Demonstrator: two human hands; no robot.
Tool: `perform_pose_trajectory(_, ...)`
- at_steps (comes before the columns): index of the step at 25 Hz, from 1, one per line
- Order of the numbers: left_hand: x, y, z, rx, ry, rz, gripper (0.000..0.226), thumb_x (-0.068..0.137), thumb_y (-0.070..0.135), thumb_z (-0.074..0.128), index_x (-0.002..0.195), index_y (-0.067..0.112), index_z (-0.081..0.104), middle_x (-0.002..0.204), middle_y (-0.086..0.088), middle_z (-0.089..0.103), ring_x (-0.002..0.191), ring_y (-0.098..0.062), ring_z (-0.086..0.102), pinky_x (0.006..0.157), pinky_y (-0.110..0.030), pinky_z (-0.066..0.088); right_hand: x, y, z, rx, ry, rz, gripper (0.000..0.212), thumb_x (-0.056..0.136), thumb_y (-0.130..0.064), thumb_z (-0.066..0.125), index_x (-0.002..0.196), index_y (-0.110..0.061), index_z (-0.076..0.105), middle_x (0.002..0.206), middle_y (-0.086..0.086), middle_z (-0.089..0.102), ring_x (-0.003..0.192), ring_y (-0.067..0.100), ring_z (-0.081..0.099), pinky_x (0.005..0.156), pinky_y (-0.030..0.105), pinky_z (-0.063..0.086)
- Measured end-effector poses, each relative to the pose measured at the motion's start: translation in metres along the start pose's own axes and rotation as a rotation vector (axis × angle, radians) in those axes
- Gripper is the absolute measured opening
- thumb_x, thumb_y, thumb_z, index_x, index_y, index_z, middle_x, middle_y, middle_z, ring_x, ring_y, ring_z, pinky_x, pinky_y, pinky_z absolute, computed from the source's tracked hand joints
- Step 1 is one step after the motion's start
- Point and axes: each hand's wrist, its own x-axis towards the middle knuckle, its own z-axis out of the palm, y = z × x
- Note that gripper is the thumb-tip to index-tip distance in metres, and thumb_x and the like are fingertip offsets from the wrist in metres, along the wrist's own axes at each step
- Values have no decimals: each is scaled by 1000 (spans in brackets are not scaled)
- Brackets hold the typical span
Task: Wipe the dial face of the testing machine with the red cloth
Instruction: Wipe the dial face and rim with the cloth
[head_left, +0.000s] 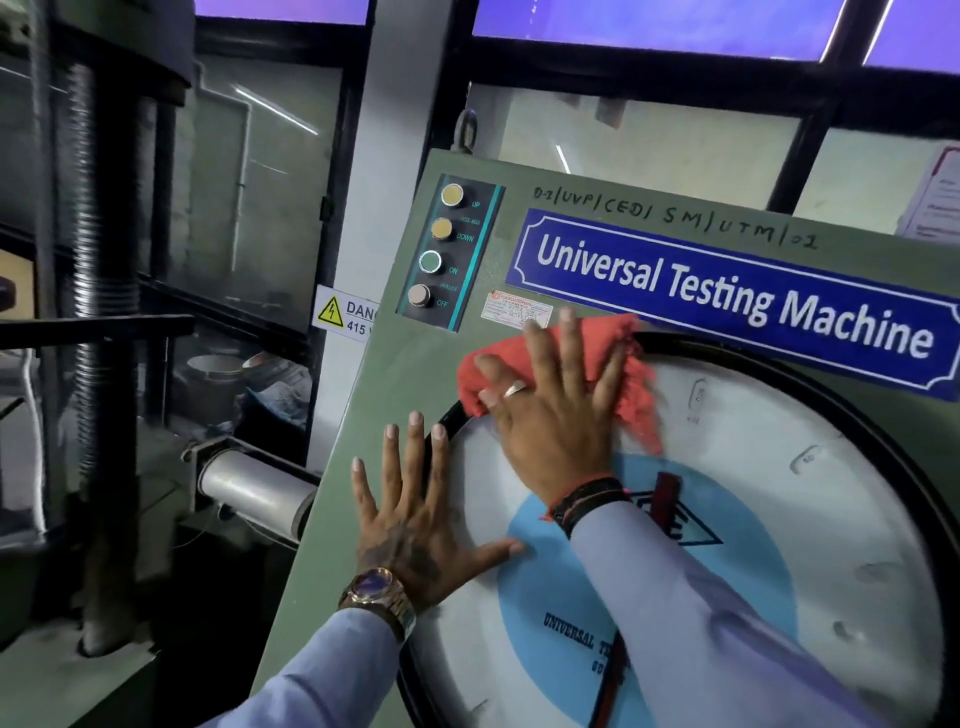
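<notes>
The right hand (553, 410) lies flat with fingers spread, pressing the red cloth (550, 364) against the upper left of the dial face (737, 467), over its black rim (883, 415). The left hand (415, 514) rests open on the green panel (395, 374) and the rim's left edge. The dial's numbers are blurred; its lower right is cut off. Four buttons (436, 244) sit above, beside a blue sign (727, 296).

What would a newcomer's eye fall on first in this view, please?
Probably the red cloth, pressed flat under the right hand at the upper left rim of the big round dial face. Above it runs the blue "Universal Testing Machine" sign. The left hand lies spread on the dial's left edge.
</notes>
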Motion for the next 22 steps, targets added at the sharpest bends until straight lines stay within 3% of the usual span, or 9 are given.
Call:
perform_pose_trajectory(3,-1,0,0,3,-11,-17,158,58,117,34,174,15,7,183,-8,-7,169,-37,-6,127,-79,5,4,5,2,-4,-22,-174,36,105,-56,50,140,-52,58,160,10,49,162,43,18,123,78,-5)
perform_pose_trajectory(5,2,0,-5,16,-3,28,158,59,116,34,174,12,6,183,-9,-5,169,-36,-7,127,-78,3,8,23,-5,-29,8,-151,37,105,-58,50,140,-52,59,155,8,53,161,41,23,123,78,-4)
perform_pose_trajectory(10,43,38,-28,26,74,184,150,62,113,37,175,18,9,183,-8,-4,169,-36,-5,129,-75,0,7,75,-31,-101,39,173,40,105,-59,49,143,-51,56,151,4,55,160,39,26,124,77,-1)
perform_pose_trajectory(16,79,93,-33,31,144,315,136,63,114,37,173,40,6,182,-8,-14,167,-42,-11,126,-79,-1,-45,152,-67,-186,78,641,47,101,-55,48,148,-51,51,150,6,57,156,40,33,121,80,9)
perform_pose_trajectory(22,89,110,-26,11,212,379,137,63,114,38,173,40,6,183,-8,-12,167,-42,-11,125,-81,0,-121,177,-86,-144,172,1097,51,104,-54,40,151,-42,55,151,14,57,155,41,35,117,84,12)
